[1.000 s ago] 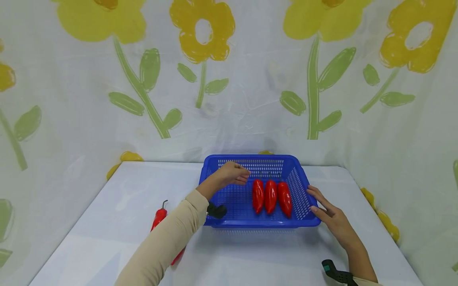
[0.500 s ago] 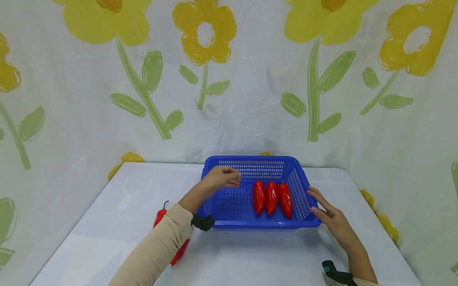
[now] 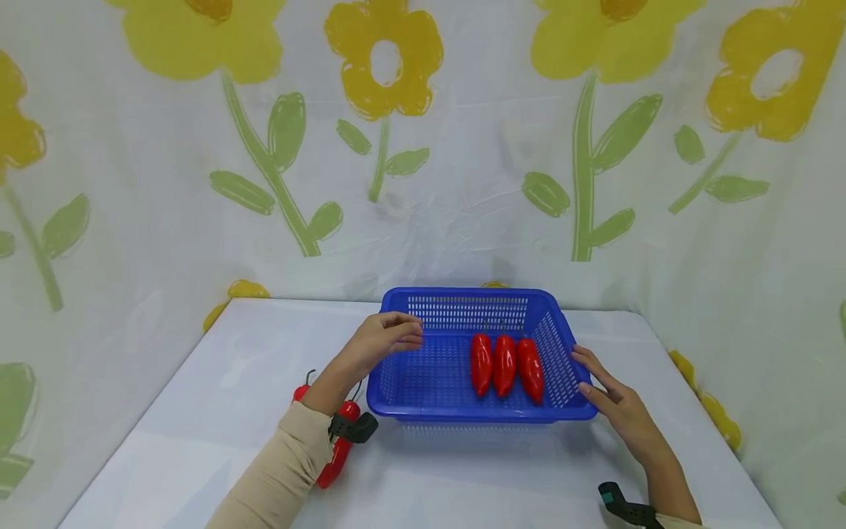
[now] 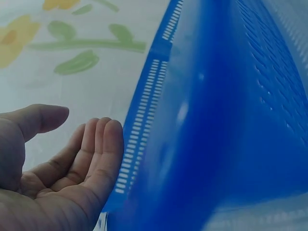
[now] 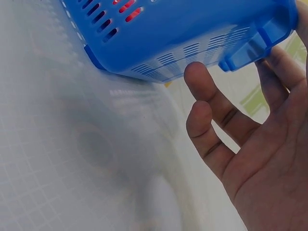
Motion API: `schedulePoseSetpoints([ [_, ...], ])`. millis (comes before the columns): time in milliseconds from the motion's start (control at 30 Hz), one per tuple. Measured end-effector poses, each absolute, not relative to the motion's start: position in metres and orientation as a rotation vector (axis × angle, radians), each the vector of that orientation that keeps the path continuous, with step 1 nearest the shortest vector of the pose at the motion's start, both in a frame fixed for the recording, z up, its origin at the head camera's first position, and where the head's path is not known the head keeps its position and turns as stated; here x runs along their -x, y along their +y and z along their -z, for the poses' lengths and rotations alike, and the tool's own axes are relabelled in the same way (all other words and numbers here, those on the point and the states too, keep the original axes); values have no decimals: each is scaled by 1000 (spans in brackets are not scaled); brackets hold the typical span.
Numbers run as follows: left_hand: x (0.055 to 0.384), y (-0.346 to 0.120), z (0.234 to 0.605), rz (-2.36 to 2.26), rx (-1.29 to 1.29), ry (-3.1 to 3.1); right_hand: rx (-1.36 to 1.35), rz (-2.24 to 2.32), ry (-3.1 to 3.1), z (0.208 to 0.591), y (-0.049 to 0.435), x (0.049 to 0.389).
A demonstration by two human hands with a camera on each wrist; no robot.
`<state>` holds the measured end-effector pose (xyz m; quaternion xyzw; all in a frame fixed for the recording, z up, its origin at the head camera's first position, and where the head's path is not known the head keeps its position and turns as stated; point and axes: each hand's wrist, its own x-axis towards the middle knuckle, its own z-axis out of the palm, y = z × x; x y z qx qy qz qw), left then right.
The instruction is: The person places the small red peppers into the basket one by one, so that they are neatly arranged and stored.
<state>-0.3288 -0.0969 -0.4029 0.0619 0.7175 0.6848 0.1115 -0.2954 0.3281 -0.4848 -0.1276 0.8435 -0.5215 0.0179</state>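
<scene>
A blue plastic basket (image 3: 443,371) stands on the table, and three red chili peppers (image 3: 505,367) lie side by side in its right half. Over the basket's left edge hovers my left hand (image 3: 377,342), holding nothing, its fingers loosely bent and the thumb apart in the left wrist view. My right hand (image 3: 624,415) touches the basket's right rim near the front corner with relaxed fingers. In the right wrist view two fingertips (image 5: 198,79) are off the basket wall. Two more red chili peppers (image 3: 335,464) lie on the table, partly covered by my left forearm.
The white table (image 3: 489,477) extends around the basket. A curtain (image 3: 463,184) printed with yellow flowers hangs behind it and along the sides. Black wrist straps (image 3: 353,426) are on both arms.
My left hand has drawn back leftward from above the basket's middle to its left edge. More of the table peppers shows now. The right hand stays at the rim.
</scene>
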Motion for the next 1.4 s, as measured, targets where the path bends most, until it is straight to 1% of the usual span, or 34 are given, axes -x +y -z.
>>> schedulePoseSetpoints([
  [200,317,-115,407,-2119,-156,2092,392,1646,2593,488,326,292],
  [400,302,-132,410,-2250,-64,2085,408,1647,2598,488,328,293],
  [867,268,-161,434,-2308,86,2205,417,1614,2604,488,324,295],
  [1133,263,-172,445,-2227,173,2378,433,1614,2603,485,328,295],
  [1400,259,-182,454,-2200,272,2414,434,1574,2647,484,332,295],
])
